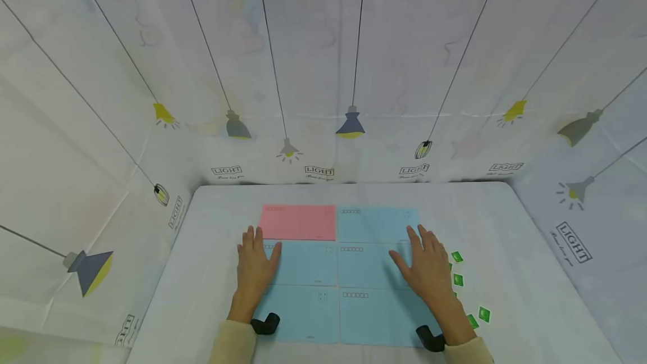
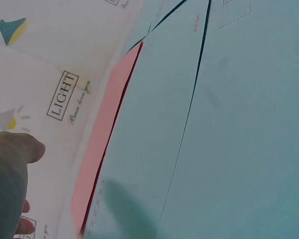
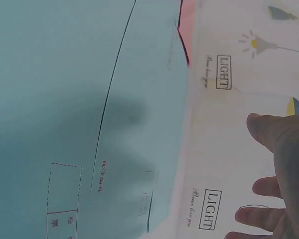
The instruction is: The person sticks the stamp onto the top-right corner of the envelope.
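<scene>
Envelopes (image 1: 349, 271) — between and partly beneath both hands (image 1: 255, 267) (image 1: 429, 269)

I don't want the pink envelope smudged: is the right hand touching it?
Apart. The head view shows the right hand well right of the pink envelope, with blue envelopes visible between them.

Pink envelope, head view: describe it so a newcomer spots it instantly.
On the white table, find the block of six envelopes, two across and three deep. Go to its far row, nearest the lamp-printed backdrop, and take the left one: that is the pink envelope. It alone is pink; the other five are light blue.
</scene>
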The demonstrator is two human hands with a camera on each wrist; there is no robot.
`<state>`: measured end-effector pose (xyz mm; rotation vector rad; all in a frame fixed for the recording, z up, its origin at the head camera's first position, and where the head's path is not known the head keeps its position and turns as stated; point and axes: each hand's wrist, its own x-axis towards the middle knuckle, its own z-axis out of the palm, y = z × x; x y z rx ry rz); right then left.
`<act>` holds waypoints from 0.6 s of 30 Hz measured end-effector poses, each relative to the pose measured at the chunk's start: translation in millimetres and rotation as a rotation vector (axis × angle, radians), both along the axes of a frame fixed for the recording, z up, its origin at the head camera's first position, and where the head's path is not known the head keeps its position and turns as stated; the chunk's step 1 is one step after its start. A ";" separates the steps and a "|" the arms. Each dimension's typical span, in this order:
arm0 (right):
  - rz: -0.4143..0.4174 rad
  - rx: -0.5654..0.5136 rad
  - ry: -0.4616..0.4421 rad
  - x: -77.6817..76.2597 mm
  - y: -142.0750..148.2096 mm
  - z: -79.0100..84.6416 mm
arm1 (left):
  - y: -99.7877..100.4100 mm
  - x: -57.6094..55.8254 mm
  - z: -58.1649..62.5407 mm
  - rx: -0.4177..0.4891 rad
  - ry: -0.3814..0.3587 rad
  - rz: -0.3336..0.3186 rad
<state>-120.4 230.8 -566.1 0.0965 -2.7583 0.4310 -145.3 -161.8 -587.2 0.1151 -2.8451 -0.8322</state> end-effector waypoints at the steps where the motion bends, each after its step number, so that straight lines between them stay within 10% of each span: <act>1: -0.002 0.002 0.001 -0.2 0.8 0.2 | -0.9 -2.2 -0.5 0.000 0.000 0.000; 18: -0.096 -0.099 -0.045 -3.0 40.1 5.1 | -10.1 -30.7 -12.0 0.044 -0.080 0.023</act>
